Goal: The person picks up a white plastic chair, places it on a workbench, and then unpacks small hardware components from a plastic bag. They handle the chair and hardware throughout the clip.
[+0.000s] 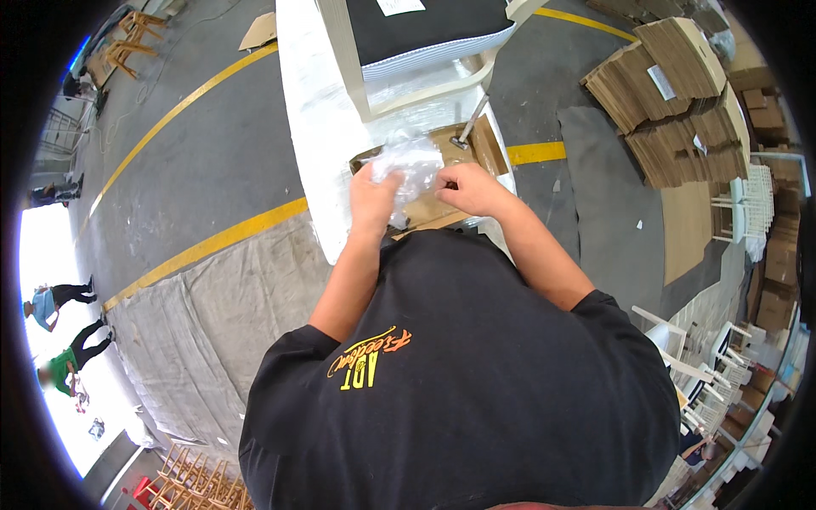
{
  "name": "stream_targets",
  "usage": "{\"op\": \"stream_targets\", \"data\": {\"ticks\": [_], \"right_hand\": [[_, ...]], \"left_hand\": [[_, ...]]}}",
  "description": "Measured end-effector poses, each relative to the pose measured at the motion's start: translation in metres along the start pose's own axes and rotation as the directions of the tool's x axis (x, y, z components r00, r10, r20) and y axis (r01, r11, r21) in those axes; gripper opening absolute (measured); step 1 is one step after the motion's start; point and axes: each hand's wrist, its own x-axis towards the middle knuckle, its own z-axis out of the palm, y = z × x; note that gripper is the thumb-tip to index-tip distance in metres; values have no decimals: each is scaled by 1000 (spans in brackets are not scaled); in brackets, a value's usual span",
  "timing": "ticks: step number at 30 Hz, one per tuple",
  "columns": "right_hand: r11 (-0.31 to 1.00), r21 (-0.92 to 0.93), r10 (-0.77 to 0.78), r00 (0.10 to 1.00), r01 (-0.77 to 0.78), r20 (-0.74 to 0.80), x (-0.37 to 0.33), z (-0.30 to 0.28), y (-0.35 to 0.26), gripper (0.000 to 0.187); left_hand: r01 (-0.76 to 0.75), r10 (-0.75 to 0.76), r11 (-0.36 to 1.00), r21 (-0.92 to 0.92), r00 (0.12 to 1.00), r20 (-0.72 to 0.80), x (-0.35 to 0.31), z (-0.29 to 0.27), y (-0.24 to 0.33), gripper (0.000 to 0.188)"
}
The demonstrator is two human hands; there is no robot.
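Observation:
A crumpled clear plastic bag [414, 166] is gripped in my left hand [372, 202], its thumb lying over the plastic. At the bag's right edge my right hand [473, 190] is closed in a pinch; what sits between its fingertips is too small to make out. Both hands are above a shallow cardboard box [422, 212], whose contents are mostly hidden by the bag and hands. A hammer [473, 121] leans with its head down in the box's far right part. Just beyond stands a pale chair frame [425, 100] with a black seat panel [408, 34].
Box and chair rest on a white, film-wrapped table [308, 110]. Stacked flat cardboard [680, 102] stands at the right, near white chair frames [748, 204]. A grey cloth [212, 314] covers floor at the left. Two people [64, 370] are far left, beyond yellow floor lines [246, 228].

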Motion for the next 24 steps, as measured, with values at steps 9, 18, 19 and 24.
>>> {"op": "stream_targets", "data": {"ticks": [9, 18, 19, 24], "right_hand": [[819, 289, 537, 840, -496, -81, 95, 0, 96, 12], [778, 354, 609, 760, -519, -226, 119, -12, 129, 17], [782, 351, 606, 760, -516, -234, 114, -17, 131, 18], [787, 119, 601, 711, -605, -365, 80, -44, 159, 27]], "left_hand": [[179, -269, 846, -502, 957, -112, -5, -71, -47, 32], [195, -377, 792, -578, 901, -213, -56, -89, -65, 32], [186, -376, 789, -586, 900, -220, -58, -89, -67, 32], [194, -381, 799, -570, 896, -229, -60, -87, -63, 33]]}}
